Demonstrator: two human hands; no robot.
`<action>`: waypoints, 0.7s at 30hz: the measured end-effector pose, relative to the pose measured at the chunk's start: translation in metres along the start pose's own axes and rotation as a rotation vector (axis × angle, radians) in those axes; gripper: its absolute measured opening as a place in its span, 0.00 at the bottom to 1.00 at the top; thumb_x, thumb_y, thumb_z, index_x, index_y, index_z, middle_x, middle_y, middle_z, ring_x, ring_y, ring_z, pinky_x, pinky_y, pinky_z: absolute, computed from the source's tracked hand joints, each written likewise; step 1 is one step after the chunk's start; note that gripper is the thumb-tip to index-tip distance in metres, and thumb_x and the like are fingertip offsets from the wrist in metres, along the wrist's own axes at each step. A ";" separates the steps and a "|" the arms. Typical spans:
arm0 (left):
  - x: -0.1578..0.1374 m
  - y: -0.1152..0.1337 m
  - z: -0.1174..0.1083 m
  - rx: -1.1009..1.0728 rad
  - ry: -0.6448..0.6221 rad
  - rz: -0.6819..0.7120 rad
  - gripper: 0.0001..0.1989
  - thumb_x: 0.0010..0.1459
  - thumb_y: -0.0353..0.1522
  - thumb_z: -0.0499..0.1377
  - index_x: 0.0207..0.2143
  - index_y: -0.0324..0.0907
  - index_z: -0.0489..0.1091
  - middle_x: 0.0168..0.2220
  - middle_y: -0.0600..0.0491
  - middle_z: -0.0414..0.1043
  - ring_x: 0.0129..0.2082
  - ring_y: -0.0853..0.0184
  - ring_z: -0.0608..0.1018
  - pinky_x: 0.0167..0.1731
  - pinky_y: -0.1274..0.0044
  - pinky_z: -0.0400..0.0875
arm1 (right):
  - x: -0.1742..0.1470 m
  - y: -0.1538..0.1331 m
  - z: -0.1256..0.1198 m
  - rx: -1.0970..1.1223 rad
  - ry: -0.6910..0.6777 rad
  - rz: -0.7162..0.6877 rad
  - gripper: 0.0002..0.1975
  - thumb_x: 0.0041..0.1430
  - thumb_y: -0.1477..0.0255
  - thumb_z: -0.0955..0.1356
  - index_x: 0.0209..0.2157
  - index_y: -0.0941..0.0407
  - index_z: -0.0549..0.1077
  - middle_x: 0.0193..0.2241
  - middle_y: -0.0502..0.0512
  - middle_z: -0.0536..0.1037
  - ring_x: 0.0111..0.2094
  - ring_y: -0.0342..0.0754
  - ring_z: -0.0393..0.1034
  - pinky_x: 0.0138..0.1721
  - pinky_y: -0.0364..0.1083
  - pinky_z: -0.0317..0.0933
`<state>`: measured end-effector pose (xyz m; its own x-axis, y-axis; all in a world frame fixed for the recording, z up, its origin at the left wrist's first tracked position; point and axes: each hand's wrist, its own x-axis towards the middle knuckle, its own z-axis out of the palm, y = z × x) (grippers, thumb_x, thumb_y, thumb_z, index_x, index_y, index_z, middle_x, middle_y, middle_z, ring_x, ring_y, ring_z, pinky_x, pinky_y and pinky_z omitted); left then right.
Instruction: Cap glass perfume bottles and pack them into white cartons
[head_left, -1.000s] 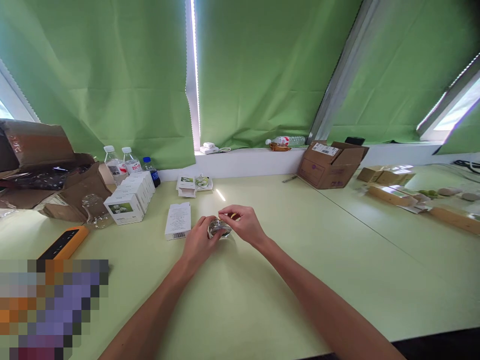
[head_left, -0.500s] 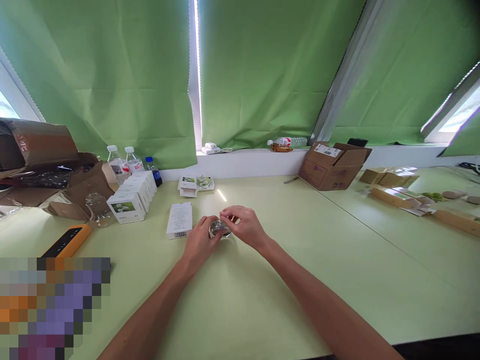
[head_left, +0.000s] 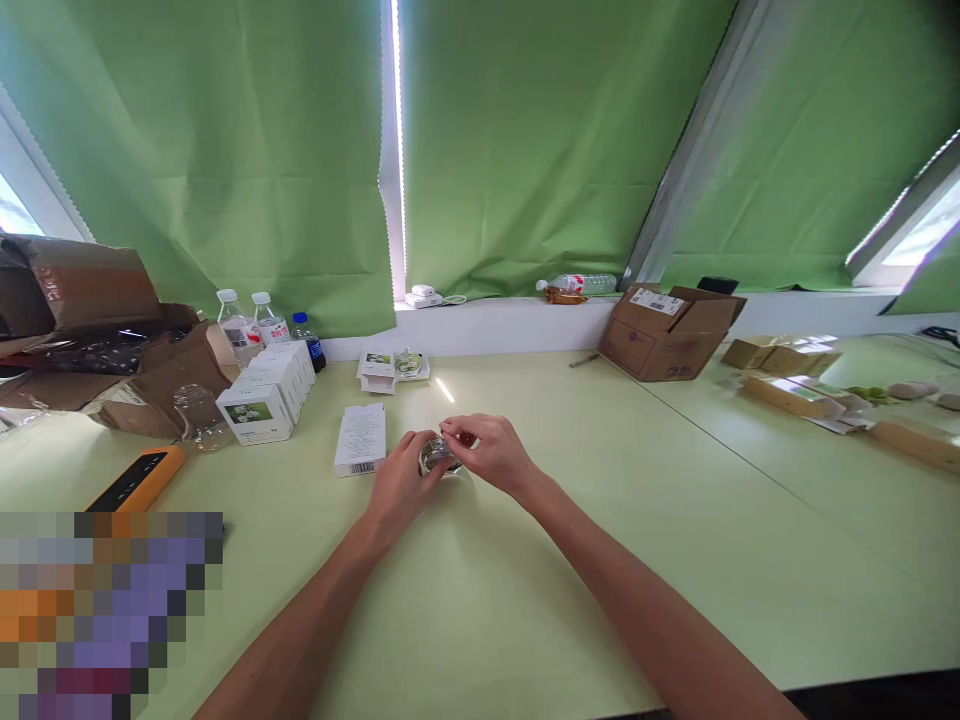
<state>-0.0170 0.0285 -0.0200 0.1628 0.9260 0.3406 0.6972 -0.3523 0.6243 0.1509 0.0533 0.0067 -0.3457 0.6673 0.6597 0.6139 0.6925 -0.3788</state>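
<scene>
My left hand [head_left: 401, 485] is closed round a small, round, clear glass bottle [head_left: 435, 456] on the table. At the bottle's top, the thumb and fingers of my right hand [head_left: 495, 455] are pinched together. What lies between those fingertips is too small to make out. Left of my left hand lies a white printed carton [head_left: 361, 440] with a barcode on its near end. Farther back, a small white box with a picture [head_left: 376, 371] stands beside another clear glass item [head_left: 409, 363].
White cartons [head_left: 259, 410] stand in a row at left, near plastic bottles [head_left: 238, 325] and an open cardboard box [head_left: 169, 380]. An orange-cased device [head_left: 139, 478] lies nearer. At the back right sits a brown cardboard box [head_left: 652, 335]; opened cartons [head_left: 787, 395] lie farther right.
Both hands stay on the glass bottle. My right hand's fingers have shifted very slightly at its top; the whole view has moved a little.
</scene>
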 end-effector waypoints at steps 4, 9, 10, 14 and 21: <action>0.000 0.000 0.000 0.003 -0.002 0.002 0.17 0.59 0.42 0.54 0.49 0.49 0.66 0.45 0.53 0.71 0.29 0.70 0.73 0.29 0.77 0.64 | 0.000 -0.001 -0.001 -0.029 -0.035 0.027 0.06 0.57 0.74 0.65 0.28 0.52 0.73 0.27 0.47 0.79 0.21 0.41 0.67 0.27 0.41 0.60; 0.000 0.001 0.000 -0.003 0.004 0.001 0.16 0.59 0.41 0.54 0.48 0.48 0.67 0.46 0.53 0.70 0.28 0.70 0.73 0.29 0.77 0.64 | 0.002 -0.008 -0.001 -0.121 -0.030 0.051 0.07 0.57 0.75 0.65 0.27 0.52 0.72 0.23 0.46 0.77 0.21 0.42 0.66 0.27 0.42 0.58; 0.000 0.001 0.000 -0.005 0.004 0.001 0.16 0.59 0.41 0.54 0.48 0.48 0.67 0.46 0.53 0.70 0.28 0.70 0.73 0.29 0.77 0.64 | 0.003 -0.009 -0.001 -0.131 -0.024 0.042 0.07 0.57 0.75 0.65 0.27 0.52 0.72 0.23 0.47 0.77 0.23 0.43 0.67 0.27 0.42 0.58; 0.000 0.002 -0.001 -0.014 -0.002 0.007 0.15 0.59 0.41 0.54 0.48 0.49 0.67 0.46 0.53 0.71 0.29 0.70 0.74 0.29 0.77 0.64 | 0.004 -0.012 0.000 -0.088 0.023 -0.026 0.07 0.58 0.76 0.64 0.26 0.54 0.71 0.34 0.52 0.79 0.37 0.48 0.69 0.29 0.43 0.61; 0.000 0.002 -0.001 -0.018 -0.005 -0.004 0.16 0.59 0.41 0.53 0.48 0.49 0.66 0.46 0.53 0.70 0.29 0.70 0.74 0.29 0.78 0.64 | 0.005 -0.012 0.002 0.014 0.033 -0.013 0.08 0.56 0.79 0.64 0.25 0.54 0.66 0.32 0.53 0.76 0.36 0.48 0.66 0.30 0.45 0.63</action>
<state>-0.0167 0.0272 -0.0180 0.1636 0.9281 0.3344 0.6851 -0.3508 0.6385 0.1409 0.0492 0.0134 -0.3297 0.6487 0.6859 0.5995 0.7051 -0.3787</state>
